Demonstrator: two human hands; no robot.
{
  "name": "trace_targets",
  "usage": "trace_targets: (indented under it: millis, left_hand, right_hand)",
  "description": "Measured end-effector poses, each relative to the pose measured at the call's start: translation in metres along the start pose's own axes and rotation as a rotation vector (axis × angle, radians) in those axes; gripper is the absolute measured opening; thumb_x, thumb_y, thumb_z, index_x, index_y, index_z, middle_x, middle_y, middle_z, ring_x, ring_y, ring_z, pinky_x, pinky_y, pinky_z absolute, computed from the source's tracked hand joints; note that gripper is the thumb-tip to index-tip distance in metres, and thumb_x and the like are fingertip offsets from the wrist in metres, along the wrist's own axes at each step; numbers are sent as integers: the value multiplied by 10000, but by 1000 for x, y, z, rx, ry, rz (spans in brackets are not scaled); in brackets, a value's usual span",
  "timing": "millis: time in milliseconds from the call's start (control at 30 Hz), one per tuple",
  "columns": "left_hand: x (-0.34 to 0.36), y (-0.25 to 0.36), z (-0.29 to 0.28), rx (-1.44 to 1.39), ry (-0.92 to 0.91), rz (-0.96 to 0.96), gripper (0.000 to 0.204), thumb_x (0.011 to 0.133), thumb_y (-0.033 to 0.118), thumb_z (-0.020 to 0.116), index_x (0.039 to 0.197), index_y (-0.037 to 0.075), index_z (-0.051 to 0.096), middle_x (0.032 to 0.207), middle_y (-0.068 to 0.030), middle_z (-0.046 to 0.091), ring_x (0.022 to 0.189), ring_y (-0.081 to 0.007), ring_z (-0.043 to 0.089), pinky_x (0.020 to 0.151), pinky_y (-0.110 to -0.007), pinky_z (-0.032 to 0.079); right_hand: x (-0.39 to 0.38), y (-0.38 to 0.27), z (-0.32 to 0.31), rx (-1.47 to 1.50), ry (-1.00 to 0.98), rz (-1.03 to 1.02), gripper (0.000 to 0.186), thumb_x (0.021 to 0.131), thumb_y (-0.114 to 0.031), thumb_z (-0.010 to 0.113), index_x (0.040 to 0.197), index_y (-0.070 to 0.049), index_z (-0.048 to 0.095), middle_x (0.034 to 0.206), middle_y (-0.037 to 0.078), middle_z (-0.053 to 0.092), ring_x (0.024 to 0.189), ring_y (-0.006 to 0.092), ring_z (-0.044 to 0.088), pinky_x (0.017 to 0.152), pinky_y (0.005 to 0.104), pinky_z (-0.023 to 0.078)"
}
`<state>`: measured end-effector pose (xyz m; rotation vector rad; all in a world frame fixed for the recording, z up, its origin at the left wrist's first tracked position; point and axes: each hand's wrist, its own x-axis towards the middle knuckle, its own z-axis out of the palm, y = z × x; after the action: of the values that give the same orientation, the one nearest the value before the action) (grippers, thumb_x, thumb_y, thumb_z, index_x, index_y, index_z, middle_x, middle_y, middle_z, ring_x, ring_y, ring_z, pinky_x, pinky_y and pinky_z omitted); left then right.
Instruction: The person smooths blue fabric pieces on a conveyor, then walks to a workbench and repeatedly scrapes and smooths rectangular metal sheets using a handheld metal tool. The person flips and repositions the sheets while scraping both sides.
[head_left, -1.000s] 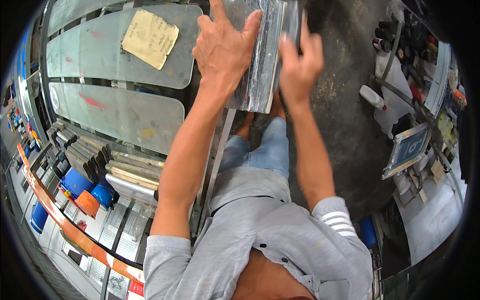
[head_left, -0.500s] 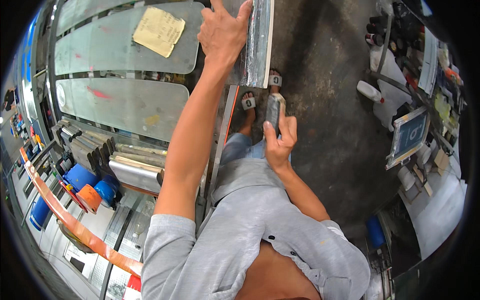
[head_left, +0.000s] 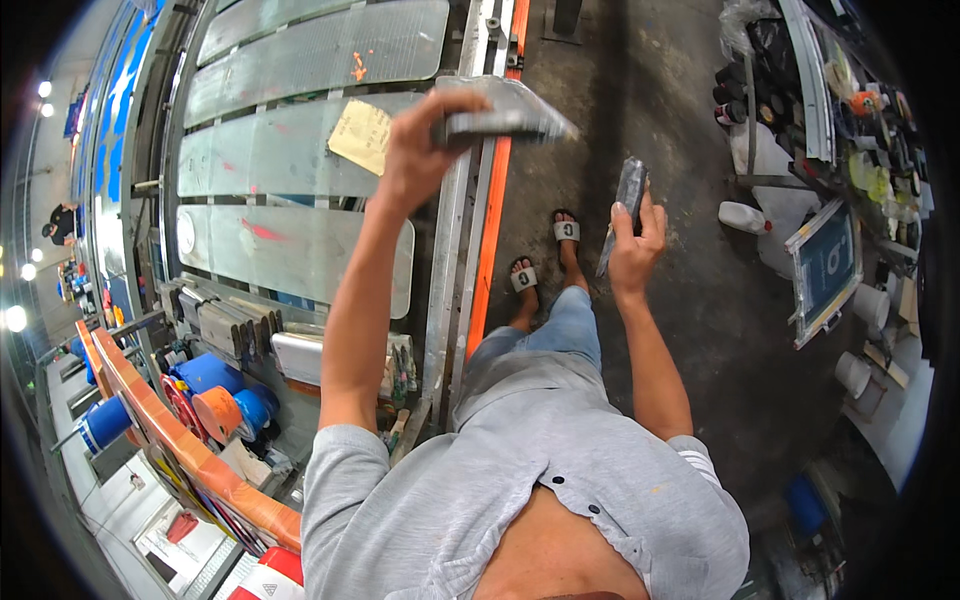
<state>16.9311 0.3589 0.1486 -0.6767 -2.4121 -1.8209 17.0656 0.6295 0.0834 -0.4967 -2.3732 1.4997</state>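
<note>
My left hand (head_left: 420,145) is raised over the edge of the long table, its fingers wrapped round a wide grey squeegee (head_left: 510,118). The squeegee is tilted and blurred, its far end reaching out past the table's orange edge strip. Over the floor to the right, my right hand (head_left: 637,245) grips a narrow dark-grey squeegee (head_left: 630,190), held nearly upright between thumb and fingers. The two tools are apart. Left of my left hand, a creased yellow paper (head_left: 361,136) lies on a pale glassy panel (head_left: 300,255) of the table.
An orange strip (head_left: 490,240) runs along the table edge. Several squeegees (head_left: 235,325) stand in a rack below the panels, near blue and orange tubs (head_left: 217,412). At right are a framed screen (head_left: 828,265), a white bottle (head_left: 744,217) and a cluttered shelf. My sandalled feet (head_left: 566,232) stand on the dark floor.
My left hand has come nearer and the wide squeegee has turned from lengthwise to crosswise. My right hand has moved right and up with the narrow squeegee. The view has shifted, showing more table.
</note>
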Motion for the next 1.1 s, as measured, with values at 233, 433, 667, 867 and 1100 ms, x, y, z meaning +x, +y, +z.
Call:
trace_targets:
  millis: [233, 433, 667, 867, 1100]
  left_hand:
    - [-112, -51, 15, 570, -134, 151, 399, 658, -243, 560, 969, 5, 532, 1324, -101, 630, 1381, -353, 465, 1073, -469, 485]
    - [-118, -42, 12, 603, -295, -22, 415, 725, -101, 546, 1115, 35, 585, 1402, -100, 577, 1427, -337, 405, 1190, -514, 296]
    - [-47, -85, 55, 806, 433, -465, 646, 956, 403, 579, 1461, 43, 398, 1192, -242, 594, 1187, -433, 545, 994, -541, 441]
    - [-21, -78, 67, 898, 190, -781, 792, 988, 620, 434, 1524, 55, 293, 1113, -270, 617, 944, -468, 655, 805, -574, 515]
    - [-22, -78, 68, 853, 178, -809, 768, 984, 593, 472, 1504, 49, 318, 1068, -276, 636, 921, -479, 658, 776, -578, 517]
  right_hand:
    - [-24, 13, 26, 46, -92, 9, 469, 879, -100, 656, 1340, -23, 623, 839, 70, 518, 710, 175, 541, 640, 335, 461]
    - [-39, 7, 65, 104, -270, -11, 548, 869, -88, 670, 1408, -67, 574, 851, 79, 486, 759, 209, 522, 737, 325, 454]
    - [-55, 12, 81, 24, -299, -100, 583, 851, -81, 702, 1419, -96, 571, 824, 80, 445, 715, 210, 485, 687, 340, 449]
    - [-53, 15, 87, 77, -256, -48, 580, 854, -73, 693, 1412, -8, 549, 841, 83, 449, 732, 207, 472, 672, 340, 434]
    - [-12, 3, 124, 2, -102, -210, 551, 871, -58, 661, 1404, 15, 544, 867, 131, 482, 738, 250, 511, 658, 358, 444]
